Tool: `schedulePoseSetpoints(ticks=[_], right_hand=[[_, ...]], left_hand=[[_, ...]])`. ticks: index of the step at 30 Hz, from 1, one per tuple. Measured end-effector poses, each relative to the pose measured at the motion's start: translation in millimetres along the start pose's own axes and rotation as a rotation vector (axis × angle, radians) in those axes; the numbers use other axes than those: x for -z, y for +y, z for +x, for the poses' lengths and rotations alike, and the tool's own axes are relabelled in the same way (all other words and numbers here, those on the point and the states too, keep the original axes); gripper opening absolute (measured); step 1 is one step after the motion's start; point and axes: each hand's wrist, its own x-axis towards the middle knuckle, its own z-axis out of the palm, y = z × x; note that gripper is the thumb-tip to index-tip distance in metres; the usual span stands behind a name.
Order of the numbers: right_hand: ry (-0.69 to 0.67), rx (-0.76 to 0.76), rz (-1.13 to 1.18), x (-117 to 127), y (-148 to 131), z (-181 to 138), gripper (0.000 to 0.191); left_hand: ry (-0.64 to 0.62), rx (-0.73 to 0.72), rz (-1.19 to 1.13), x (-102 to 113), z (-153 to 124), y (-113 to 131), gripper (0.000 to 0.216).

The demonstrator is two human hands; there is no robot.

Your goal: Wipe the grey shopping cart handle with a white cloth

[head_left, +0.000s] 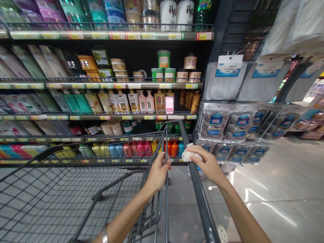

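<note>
The right grip [208,164] pinches a white cloth [188,155] on the cart handle [201,199]; left of the handle, the left grip [159,171] curls around the cart frame [166,202]. Beyond the handle, white tubs [167,19] read "iSO".

The head-worn camera is looking forward and down from above the person's forearms [135,211], which are reaching in from the bottom edge. It is facing the shelves [124,85] across the shopping cart [110,188], with the left hand [159,170] and right hand [206,162] sitting closer than the shelves, while the floor [283,189] is filling the lower right.
</note>
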Motion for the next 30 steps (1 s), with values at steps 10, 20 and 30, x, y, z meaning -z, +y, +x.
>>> schedulePoseSetpoints(ticks=[10, 20, 30], right_hand=[[0.114, 0.018, 0.061, -2.2, 36.1, 41.0, 0.022], [0.172, 0.039, -0.044, -5.5, 83.2, 118.0, 0.022], [0.231, -0.011, -0.084, -9.5, 83.5, 137.6, 0.021]], left_hand=[[-0.029, 0.059, -0.021, -1.1, -22.6, 7.0, 0.018], [-0.011, 0.054, -0.016, -1.5, -23.9, 5.1, 0.016], [-0.040, 0.052, 0.010, 0.2, -19.0, 6.6, 0.016]])
